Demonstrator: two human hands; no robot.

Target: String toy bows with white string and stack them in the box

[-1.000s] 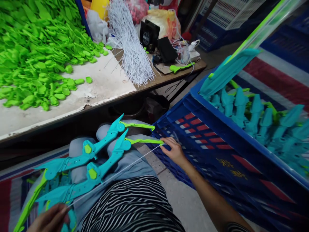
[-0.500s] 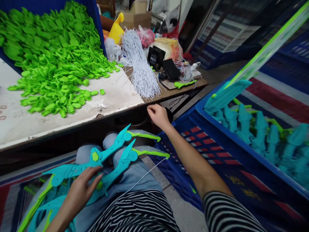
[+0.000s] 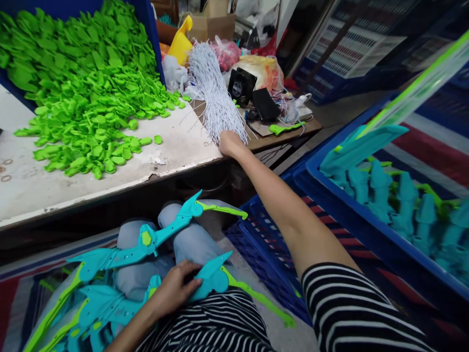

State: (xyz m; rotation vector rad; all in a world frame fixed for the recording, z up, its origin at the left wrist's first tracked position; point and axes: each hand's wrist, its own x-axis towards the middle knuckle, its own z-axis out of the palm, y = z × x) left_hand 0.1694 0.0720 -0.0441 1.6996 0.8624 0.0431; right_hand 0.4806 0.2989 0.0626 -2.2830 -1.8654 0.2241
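On my lap, a turquoise toy bow (image 3: 214,278) with light green limbs is in the grip of my left hand (image 3: 178,288), its fingers curled over the body. A second toy bow (image 3: 168,232) of the same kind lies across my knees, just beyond that hand. My right hand (image 3: 231,144) reaches to the table edge, at the near ends of a bundle of white strings (image 3: 216,98). Its fingers are closed there among the string ends; how many strings they hold is hidden.
Bright green plastic pieces (image 3: 98,112) spill from a blue bin onto the table (image 3: 176,142). A small black fan (image 3: 242,87) and bagged items stand behind the strings. At right, a blue crate (image 3: 315,168) holds more turquoise bows; several bow parts crowd my left side.
My right hand has moved up and forward from below the table edge to the strings. My left hand has drawn the nearer bow toward my body and to the right.
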